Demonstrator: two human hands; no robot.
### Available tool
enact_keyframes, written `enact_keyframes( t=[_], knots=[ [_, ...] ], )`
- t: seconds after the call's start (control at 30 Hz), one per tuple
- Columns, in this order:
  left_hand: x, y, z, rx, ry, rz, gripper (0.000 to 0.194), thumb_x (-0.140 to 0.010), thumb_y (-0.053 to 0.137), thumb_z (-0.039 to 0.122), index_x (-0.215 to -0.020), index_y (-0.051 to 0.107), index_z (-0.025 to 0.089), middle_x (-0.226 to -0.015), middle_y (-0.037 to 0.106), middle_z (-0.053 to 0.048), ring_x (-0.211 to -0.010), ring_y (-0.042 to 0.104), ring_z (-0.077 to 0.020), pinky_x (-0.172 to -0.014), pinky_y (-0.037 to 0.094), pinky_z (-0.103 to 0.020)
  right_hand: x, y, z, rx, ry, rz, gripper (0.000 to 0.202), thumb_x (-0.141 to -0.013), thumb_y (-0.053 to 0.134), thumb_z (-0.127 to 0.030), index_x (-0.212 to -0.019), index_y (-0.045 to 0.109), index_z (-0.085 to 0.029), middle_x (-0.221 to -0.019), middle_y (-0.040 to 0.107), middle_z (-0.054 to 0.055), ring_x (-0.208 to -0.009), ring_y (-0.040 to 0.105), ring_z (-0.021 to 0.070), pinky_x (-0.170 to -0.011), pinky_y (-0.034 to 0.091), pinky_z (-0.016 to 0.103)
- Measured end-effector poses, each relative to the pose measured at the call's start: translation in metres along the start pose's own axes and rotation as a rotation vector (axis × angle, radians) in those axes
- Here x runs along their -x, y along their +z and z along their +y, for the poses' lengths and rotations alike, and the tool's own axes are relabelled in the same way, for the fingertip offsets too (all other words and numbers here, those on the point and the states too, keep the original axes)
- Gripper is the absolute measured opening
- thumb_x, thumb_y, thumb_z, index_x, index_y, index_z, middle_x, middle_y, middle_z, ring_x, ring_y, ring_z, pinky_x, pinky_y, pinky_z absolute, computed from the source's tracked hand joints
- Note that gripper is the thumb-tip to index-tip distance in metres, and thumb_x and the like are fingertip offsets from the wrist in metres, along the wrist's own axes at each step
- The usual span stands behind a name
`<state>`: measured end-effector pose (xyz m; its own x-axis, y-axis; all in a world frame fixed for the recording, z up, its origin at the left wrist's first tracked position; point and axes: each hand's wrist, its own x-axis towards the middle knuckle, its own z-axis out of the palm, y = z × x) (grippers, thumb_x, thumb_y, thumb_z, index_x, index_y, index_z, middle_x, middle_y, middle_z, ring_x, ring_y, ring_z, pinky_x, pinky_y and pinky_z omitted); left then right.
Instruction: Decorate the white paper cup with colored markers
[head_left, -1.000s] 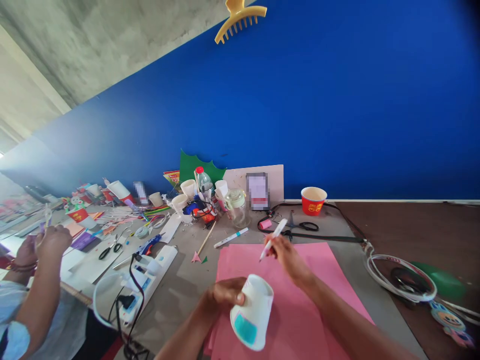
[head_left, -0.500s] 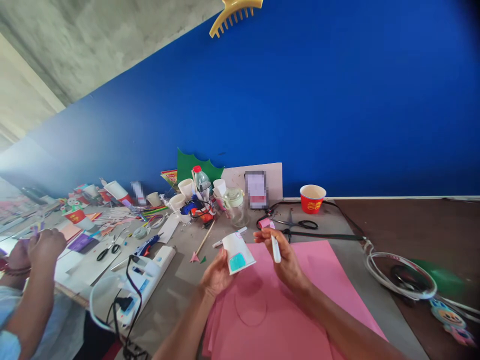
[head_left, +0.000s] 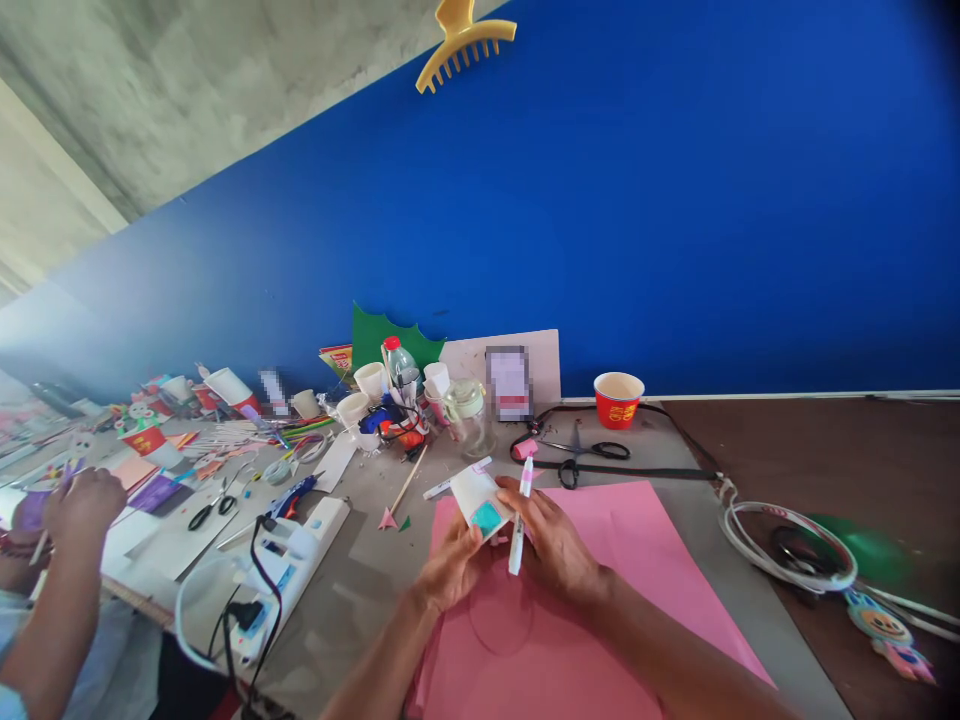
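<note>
My left hand [head_left: 454,568] is closed around a small white paper cup [head_left: 471,492] with a teal patch and a pinkish mark on its side. The cup is tilted above a stack of pink paper sheets [head_left: 600,640]. From the right, the fingertips of my right hand [head_left: 559,545] reach the cup's edge. That hand also grips a white marker [head_left: 519,530] with a pink end, which stands nearly upright between its fingers. A faint round outline shows on the top pink sheet below my hands. Another white marker [head_left: 439,490] lies behind the cup.
A power strip [head_left: 300,570] and glue gun [head_left: 292,495] lie to the left, near a co-worker's hands [head_left: 86,500]. Behind stand a glass jar [head_left: 470,415], a phone [head_left: 510,383] and a red paper bowl [head_left: 619,400]. Black scissors [head_left: 600,450] and coiled cable [head_left: 787,575] lie right.
My right hand has moved left and now touches the cup. The marker in it has swung, with its pink end now showing at the top.
</note>
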<state>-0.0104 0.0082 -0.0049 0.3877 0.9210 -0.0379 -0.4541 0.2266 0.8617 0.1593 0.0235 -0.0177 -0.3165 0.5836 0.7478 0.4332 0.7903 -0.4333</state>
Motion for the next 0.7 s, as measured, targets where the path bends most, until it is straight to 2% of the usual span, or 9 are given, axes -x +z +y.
enact_keyframes(
  t=[0.17,0.27,0.33,0.47,0.57,0.7],
  knots=[
    [0.0,0.007,0.0,-0.155,0.142,0.066,0.11,-0.062,0.087,0.045,-0.15,0.024,0.036,-0.143,0.05,-0.009,-0.129,0.048,-0.0279,-0.107,0.038,-0.038,-0.002,-0.004,0.005,0.048,0.054,0.101,0.035,-0.081,0.045,-0.004,-0.111,0.053,-0.021,-0.109,0.067,0.015,-0.088,0.068,0.0249,-0.072,0.057,0.035],
    [-0.001,0.008,-0.005,-0.229,0.135,0.066,0.129,-0.058,0.089,0.043,-0.151,0.0,0.043,-0.15,0.038,-0.012,-0.123,0.053,-0.0287,-0.101,0.045,-0.041,-0.002,-0.009,0.007,0.119,0.07,0.128,0.029,-0.082,0.045,-0.006,-0.106,0.054,-0.02,-0.108,0.067,0.015,-0.087,0.068,0.0249,-0.07,0.056,0.034],
    [-0.002,0.008,-0.009,-0.254,0.121,0.044,0.134,-0.058,0.089,0.043,-0.149,-0.009,0.045,-0.151,0.037,-0.014,-0.117,0.057,-0.0285,-0.095,0.048,-0.043,-0.002,-0.011,0.009,0.159,0.062,0.111,0.031,-0.081,0.045,-0.006,-0.107,0.055,-0.019,-0.11,0.066,0.015,-0.086,0.067,0.0246,-0.07,0.056,0.033],
    [-0.005,0.008,-0.015,-0.262,0.181,0.03,0.133,-0.062,0.087,0.044,-0.15,-0.013,0.041,-0.139,0.051,-0.013,-0.116,0.058,-0.0277,-0.096,0.047,-0.042,0.0,-0.012,0.01,0.222,0.021,0.067,0.035,-0.079,0.045,-0.006,-0.109,0.055,-0.019,-0.113,0.065,0.016,-0.084,0.066,0.0248,-0.069,0.056,0.035],
    [-0.006,0.009,-0.014,-0.338,0.246,0.079,0.123,-0.067,0.084,0.041,-0.151,-0.006,0.038,-0.129,0.058,-0.01,-0.11,0.06,-0.025,-0.094,0.047,-0.039,-0.002,-0.012,0.009,0.25,-0.055,0.077,0.039,-0.078,0.045,-0.004,-0.113,0.054,-0.018,-0.112,0.065,0.017,-0.085,0.064,0.0262,-0.07,0.056,0.037],
    [-0.005,0.008,-0.012,-0.552,0.306,0.177,0.106,-0.074,0.076,0.034,-0.15,0.002,0.034,-0.123,0.06,-0.01,-0.107,0.061,-0.0235,-0.093,0.049,-0.039,-0.006,-0.014,0.006,0.255,-0.14,0.103,0.05,-0.08,0.043,-0.003,-0.127,0.05,-0.019,-0.107,0.065,0.016,-0.089,0.063,0.0277,-0.074,0.054,0.04]
  ],
)
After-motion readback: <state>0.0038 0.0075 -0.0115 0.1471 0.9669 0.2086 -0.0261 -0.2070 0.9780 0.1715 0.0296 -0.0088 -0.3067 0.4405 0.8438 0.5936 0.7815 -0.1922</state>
